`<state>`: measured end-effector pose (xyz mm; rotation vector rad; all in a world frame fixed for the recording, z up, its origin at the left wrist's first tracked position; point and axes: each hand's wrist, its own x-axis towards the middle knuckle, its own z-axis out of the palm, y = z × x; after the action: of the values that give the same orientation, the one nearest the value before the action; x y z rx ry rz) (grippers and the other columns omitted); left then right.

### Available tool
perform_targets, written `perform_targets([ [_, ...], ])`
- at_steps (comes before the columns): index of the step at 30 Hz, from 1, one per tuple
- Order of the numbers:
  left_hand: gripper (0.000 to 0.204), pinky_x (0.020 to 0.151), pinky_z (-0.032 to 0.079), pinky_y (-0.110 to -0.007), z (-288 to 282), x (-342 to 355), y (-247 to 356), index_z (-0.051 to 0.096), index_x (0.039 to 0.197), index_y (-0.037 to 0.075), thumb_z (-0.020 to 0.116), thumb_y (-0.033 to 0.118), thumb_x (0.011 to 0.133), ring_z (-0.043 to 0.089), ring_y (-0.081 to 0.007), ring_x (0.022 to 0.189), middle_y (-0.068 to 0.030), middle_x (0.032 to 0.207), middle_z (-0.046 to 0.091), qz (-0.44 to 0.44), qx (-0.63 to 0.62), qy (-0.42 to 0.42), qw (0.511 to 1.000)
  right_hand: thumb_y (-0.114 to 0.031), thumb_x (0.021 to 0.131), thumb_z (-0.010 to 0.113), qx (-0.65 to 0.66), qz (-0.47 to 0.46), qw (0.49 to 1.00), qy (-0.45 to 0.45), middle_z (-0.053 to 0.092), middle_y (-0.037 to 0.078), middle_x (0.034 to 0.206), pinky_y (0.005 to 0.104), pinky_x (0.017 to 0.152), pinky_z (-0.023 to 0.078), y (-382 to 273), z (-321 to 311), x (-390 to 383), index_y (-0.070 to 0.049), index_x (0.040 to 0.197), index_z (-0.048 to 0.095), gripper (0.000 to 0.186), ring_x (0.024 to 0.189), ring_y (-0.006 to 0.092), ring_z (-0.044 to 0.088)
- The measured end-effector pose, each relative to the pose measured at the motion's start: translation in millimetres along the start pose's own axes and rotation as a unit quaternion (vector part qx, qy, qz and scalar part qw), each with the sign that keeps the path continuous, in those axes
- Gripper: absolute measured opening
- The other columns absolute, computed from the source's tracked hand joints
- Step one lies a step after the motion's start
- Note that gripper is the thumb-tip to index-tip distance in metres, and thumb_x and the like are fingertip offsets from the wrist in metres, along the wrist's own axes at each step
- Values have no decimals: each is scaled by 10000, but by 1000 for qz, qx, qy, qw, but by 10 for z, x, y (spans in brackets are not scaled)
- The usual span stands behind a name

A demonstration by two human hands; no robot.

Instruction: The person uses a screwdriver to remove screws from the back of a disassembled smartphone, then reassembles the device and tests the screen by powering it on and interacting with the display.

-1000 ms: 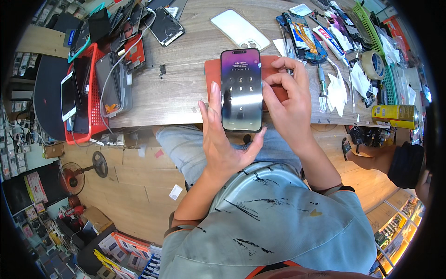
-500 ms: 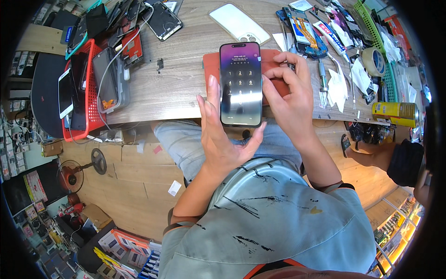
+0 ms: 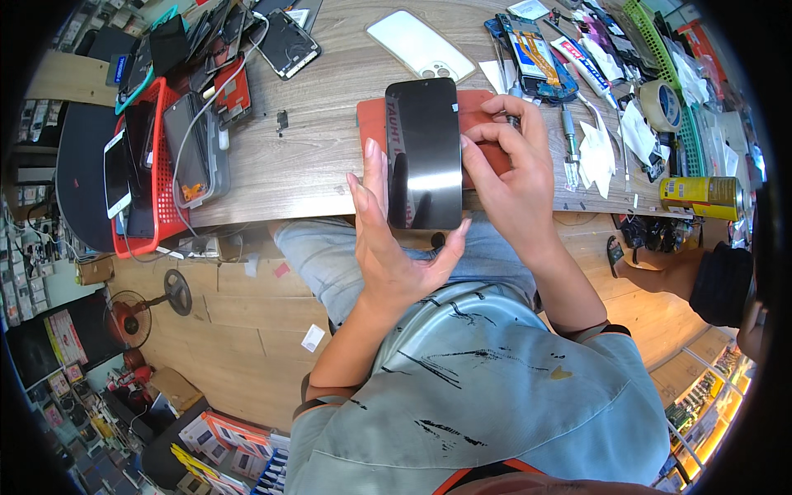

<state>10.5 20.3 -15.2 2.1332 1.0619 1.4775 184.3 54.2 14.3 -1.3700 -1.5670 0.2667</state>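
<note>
Head view: held in L hand [image 3: 392, 268], dark phone [image 3: 425, 157], i.e. flat glossy glass slab w/ rounded corners & pale glare band. L fingers along its L edge, thumb by lower R corner. At phone's R edge, R hand [image 3: 513, 186], w/ thumb tip on rim & fingers half-curled; can't tell if pinching or only touching. Seen behind phone's upper part: smooth red-orange pad [image 3: 373, 120], on grey-brown wood-grain desk [image 3: 322, 140]; can't judge gap btw. Just beyond pad, white phone-shaped slab [image 3: 417, 41] w/ rounded corners & camera block.

Edges: front rim of desk running L–R behind phone's lower end; that end over denim lap [image 3: 318, 256]. To L, wide stretch of wood grain, then red mesh basket [image 3: 172, 177] w/ phones, partly past desk rim. To R, tighter: slim tool [image 3: 569, 136], crumpled white paper [image 3: 596, 157], tape roll [image 3: 661, 106] & yellow can [image 3: 697, 198] on its side at rim. Top R, opened blue phone [image 3: 532, 49] w/ orange flex strips, nr white tube [image 3: 584, 68].
</note>
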Motion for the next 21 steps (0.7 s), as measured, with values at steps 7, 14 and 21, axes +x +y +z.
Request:
perform_targets([
  [7,1341,1228,316,-573,6,8,2,-161,1646,51,852,41,768,316,-531,1511,-406,1640,190,-2,-8,3,1000,-13,821,771,19,5,1000,5,602,138,1230,427,1003,464,7,19,7,-7,879,697,95,1174,328,565],
  [14,1335,1229,315,-571,3,12,11,-156,1645,44,849,42,767,316,-528,1511,-408,1638,193,1,-4,2,1000,-9,815,777,36,14,999,0,594,146,1223,418,994,481,11,15,25,-2,872,693,102,1158,326,585],
  [21,1325,1230,315,-563,2,7,6,-159,1645,46,845,60,781,317,-526,1512,-410,1637,193,4,2,0,1000,-20,812,790,33,12,999,8,596,148,1223,411,997,487,25,27,15,-5,862,702,102,1161,324,583],
])
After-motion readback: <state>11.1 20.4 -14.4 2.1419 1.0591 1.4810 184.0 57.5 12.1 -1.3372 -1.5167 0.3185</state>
